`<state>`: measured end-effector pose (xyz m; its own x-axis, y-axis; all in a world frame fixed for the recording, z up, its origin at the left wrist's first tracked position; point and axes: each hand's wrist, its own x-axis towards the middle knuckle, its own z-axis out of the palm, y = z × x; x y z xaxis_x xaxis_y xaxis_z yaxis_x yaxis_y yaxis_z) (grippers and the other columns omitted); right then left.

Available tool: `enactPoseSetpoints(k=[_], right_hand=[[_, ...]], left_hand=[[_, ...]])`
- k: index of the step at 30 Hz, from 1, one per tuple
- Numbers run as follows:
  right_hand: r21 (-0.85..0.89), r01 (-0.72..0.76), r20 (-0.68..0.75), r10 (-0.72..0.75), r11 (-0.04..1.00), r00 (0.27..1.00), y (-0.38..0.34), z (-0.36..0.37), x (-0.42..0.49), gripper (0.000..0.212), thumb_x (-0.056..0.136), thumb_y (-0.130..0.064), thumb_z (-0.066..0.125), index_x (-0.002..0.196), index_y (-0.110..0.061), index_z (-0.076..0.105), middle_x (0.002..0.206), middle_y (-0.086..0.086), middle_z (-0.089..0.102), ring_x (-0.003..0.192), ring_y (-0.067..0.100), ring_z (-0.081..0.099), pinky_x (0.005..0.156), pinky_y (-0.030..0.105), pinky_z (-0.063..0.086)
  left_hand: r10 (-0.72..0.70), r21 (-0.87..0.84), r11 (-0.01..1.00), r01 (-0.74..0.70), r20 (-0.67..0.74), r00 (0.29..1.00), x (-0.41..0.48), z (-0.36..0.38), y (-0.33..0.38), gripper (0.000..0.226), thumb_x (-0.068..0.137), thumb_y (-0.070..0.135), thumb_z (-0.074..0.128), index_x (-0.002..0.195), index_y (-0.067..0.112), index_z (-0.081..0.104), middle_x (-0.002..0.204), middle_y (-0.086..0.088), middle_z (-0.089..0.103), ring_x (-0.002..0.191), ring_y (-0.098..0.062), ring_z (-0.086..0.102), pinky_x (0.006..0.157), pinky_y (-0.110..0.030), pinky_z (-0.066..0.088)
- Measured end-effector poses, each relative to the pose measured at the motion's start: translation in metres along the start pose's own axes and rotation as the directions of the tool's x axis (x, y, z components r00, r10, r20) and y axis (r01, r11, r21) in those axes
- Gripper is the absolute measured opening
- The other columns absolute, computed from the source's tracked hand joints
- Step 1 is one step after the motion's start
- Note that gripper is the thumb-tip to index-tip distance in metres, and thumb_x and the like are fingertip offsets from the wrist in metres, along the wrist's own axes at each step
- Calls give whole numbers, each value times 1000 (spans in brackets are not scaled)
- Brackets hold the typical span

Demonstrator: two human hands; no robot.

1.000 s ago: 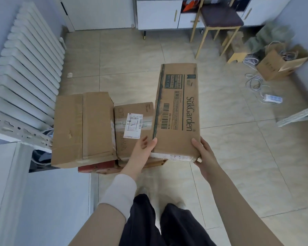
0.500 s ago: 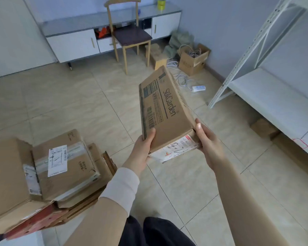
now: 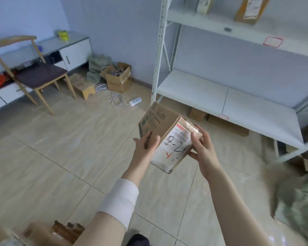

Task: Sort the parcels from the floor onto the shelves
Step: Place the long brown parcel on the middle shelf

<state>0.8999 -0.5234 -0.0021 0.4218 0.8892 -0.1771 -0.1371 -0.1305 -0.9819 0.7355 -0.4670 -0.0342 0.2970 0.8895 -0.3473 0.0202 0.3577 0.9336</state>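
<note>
Storeroom: metal shelving (image 3: 226, 96), parcels (image 3: 248, 9)

both hands (image 3: 174, 148) gripping labelled parcel (image 3: 164, 134), white shelves (image 3: 220, 93) beyond

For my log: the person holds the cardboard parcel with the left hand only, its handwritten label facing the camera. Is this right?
No. The head view shows both hands on the cardboard parcel: the left hand grips its left side, the right hand its right edge. The label does face the camera.

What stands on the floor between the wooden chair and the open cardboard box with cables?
In the head view, a small wooden stool stands between the chair and the open box.
</note>
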Motion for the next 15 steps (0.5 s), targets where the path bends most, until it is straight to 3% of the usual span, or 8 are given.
enactPoseSetpoints(k=[2,4,7,10,13,15], right_hand=[[12,30,-54,-29,999,998,-8,-8,7,32,93,-27,53,123,-34,45,111,-2,61,104,16,60,73,29,52],[8,58,-96,-57,998,994,-18,-15,13,34,92,-21,56,121,-37,46,114,-2,63,101,14,61,73,29,52],[4,98,-154,-97,995,983,-30,-26,22,44,92,-19,57,128,-40,42,116,-4,63,103,11,62,79,29,53],[-4,141,-212,-139,990,967,-41,-40,30,53,91,-21,58,139,-33,39,122,-6,63,110,10,61,84,27,52],[-68,184,-266,-196,980,944,-54,-57,35,24,92,-22,56,115,-27,61,105,-8,71,98,7,65,80,20,53],[-92,197,-316,-216,976,924,-62,-71,39,14,92,-25,56,101,-28,66,97,-6,73,93,9,65,80,23,54]], left_hand=[[61,48,997,-64,62,996,13,11,14,57,71,54,68,124,44,48,140,-1,45,114,0,52,90,-17,44],[94,82,991,-106,145,985,26,21,22,67,79,34,71,137,24,39,132,0,52,102,2,55,75,-10,46],[120,97,985,-144,223,967,40,38,28,91,65,44,78,141,20,34,133,4,53,111,-4,56,82,-16,47],[138,73,984,-161,251,958,54,64,36,79,75,36,75,141,19,35,131,6,54,113,-3,55,80,-12,48],[170,8,984,-181,294,940,64,97,49,78,71,41,73,138,18,39,120,13,58,104,8,56,68,-4,46],[191,-22,981,-195,327,926,69,119,58,69,75,40,72,135,22,41,116,18,58,101,10,56,66,-2,45]])
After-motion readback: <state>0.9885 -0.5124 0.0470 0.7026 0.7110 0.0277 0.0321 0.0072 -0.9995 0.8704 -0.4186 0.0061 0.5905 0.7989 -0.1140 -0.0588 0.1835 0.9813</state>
